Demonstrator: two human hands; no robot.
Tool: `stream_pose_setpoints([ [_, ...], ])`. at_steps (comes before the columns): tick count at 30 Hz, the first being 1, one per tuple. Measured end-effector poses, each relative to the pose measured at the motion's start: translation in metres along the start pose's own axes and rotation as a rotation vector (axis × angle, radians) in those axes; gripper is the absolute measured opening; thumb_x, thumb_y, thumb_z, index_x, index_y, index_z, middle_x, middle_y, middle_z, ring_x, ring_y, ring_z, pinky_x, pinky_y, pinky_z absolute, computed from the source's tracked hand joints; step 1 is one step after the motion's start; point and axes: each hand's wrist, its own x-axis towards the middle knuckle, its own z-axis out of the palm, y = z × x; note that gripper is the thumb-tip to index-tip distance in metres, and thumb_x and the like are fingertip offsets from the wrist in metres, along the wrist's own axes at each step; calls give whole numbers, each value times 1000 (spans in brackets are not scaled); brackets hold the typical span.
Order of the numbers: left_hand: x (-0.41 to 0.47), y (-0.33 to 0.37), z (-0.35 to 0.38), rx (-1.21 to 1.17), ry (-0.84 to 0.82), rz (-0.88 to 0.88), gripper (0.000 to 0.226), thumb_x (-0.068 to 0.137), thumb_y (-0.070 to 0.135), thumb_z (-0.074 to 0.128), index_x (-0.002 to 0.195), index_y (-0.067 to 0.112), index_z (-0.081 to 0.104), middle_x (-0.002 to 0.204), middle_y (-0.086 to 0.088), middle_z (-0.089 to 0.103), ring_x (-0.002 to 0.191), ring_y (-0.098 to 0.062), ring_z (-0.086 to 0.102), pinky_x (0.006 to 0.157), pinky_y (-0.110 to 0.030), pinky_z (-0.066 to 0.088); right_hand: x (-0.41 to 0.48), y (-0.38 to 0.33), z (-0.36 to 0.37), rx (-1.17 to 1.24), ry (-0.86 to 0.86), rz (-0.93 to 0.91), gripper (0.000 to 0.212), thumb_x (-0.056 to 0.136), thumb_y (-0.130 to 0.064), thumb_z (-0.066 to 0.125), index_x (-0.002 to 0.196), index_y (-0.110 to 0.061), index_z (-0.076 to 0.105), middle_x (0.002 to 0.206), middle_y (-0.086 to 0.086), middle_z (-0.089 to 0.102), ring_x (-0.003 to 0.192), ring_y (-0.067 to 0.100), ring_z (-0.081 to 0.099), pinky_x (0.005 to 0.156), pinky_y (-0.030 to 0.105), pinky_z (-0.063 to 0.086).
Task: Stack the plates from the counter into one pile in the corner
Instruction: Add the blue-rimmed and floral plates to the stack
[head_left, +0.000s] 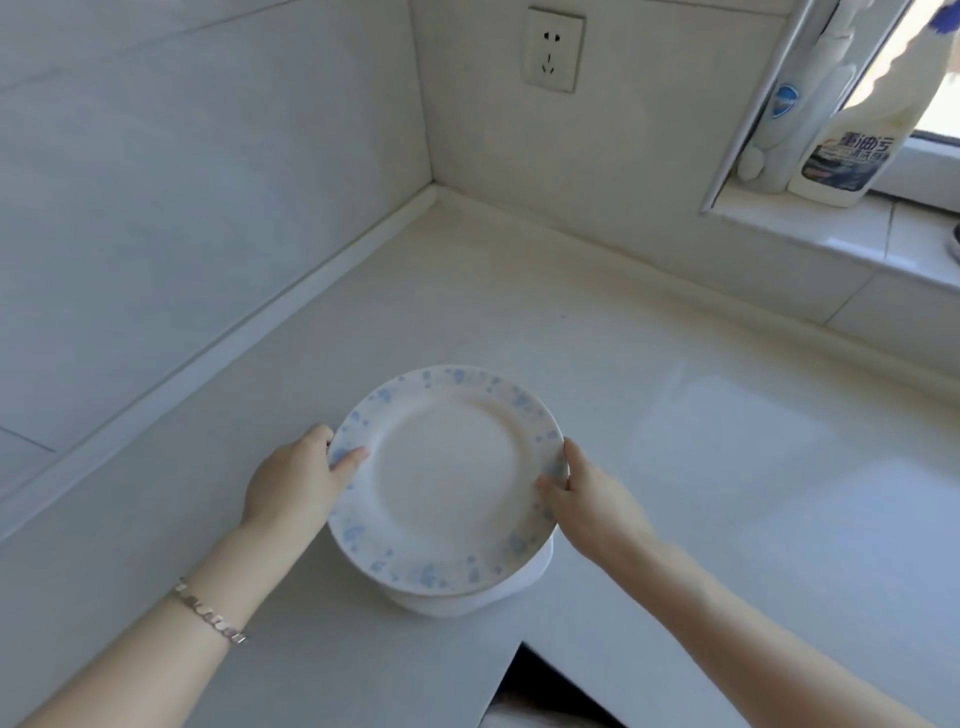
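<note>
A white plate with blue speckles on its rim (447, 480) tops a small pile of plates; a plain white plate (467, 597) shows beneath it at the front. My left hand (298, 478) grips the pile's left rim, thumb on top. My right hand (587, 493) grips the right rim. Whether the pile rests on the white counter (519, 322) or is held just above it, I cannot tell. The counter's corner (434, 189), where the two tiled walls meet, lies well beyond the pile.
A wall socket (553, 49) sits above the corner. On the window sill (831, 228) at the upper right stand a white cleaner bottle (852, 150) and a slimmer bottle (784, 114). The counter has a cut-out edge (519, 654) just in front of the pile.
</note>
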Motion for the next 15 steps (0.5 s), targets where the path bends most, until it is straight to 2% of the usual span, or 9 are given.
stream_pose_setpoints([
  [5, 0, -2, 2, 119, 47, 65, 37, 91, 47, 46, 82, 12, 40, 85, -21, 68, 82, -38, 64, 58, -31, 33, 0, -4, 2, -180, 49, -7, 32, 91, -33, 38, 120, -19, 39, 98, 7, 68, 92, 31, 62, 63, 30, 41],
  [7, 0, 0, 0, 246, 25, 73, 36, 93, 47, 41, 86, 12, 43, 89, -19, 69, 86, -37, 65, 59, -30, 33, -2, -5, 3, -219, 60, 5, 33, 90, -36, 38, 120, -22, 40, 94, 5, 68, 90, 30, 63, 63, 30, 42],
  [9, 2, 0, 0, 263, 37, 60, 37, 94, 44, 41, 95, 9, 53, 96, -18, 67, 94, -36, 63, 63, -32, 37, -1, -5, 6, -224, 123, 5, 33, 89, -39, 40, 117, -22, 43, 99, 2, 64, 96, 27, 60, 68, 31, 46],
  [10, 5, -1, 2, 177, 41, 52, 36, 94, 40, 42, 100, 8, 56, 102, -18, 64, 100, -36, 60, 69, -35, 41, 0, -5, 10, -166, 156, 2, 36, 89, -39, 43, 120, -21, 44, 108, 2, 58, 105, 25, 56, 77, 32, 48],
  [12, 13, -4, 11, -213, -12, -9, 34, 96, 32, 40, 116, 11, 57, 116, -14, 60, 111, -31, 54, 86, -36, 42, 6, -4, 20, 124, 137, 22, 54, 90, -39, 47, 139, -21, 34, 132, 3, 43, 126, 22, 42, 99, 37, 42],
  [14, 21, -5, 23, -721, -153, -139, 37, 99, 30, 35, 129, 17, 51, 127, -2, 56, 116, -20, 52, 97, -31, 38, 13, -4, 30, 546, 98, 68, 63, 92, -42, 45, 148, -28, 20, 145, -2, 35, 132, 18, 38, 105, 37, 40],
  [15, 23, -3, 28, -926, -220, -221, 39, 99, 34, 33, 132, 19, 49, 130, -1, 55, 117, -19, 53, 102, -33, 38, 17, -3, 34, 718, 91, 87, 61, 93, -45, 43, 147, -33, 20, 146, -6, 36, 132, 16, 40, 106, 37, 40],
])
